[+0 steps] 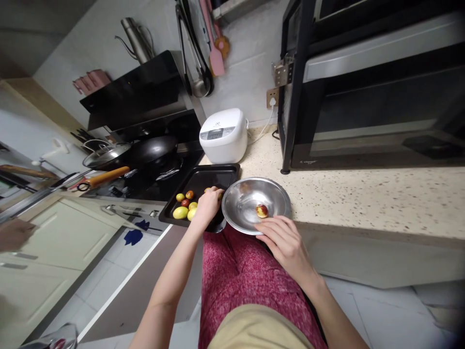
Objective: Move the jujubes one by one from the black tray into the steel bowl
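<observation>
Left hand [208,203] over tray [203,179]; fingers: can't tell; right hand [286,238]: clamped on bowl [241,198], 5 o'clock; rice cooker [225,146] lettering: unreadable

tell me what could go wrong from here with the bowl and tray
The metal bowl sits at the front edge of the counter, so a knock from the right hand at its rim might tip it. The round fruits lie loose in the black tray, so the left hand, down in it, could set some rolling.

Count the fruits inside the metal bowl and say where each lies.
1: a red-and-yellow fruit in the metal bowl, beside the right hand, which may hide more.
</observation>
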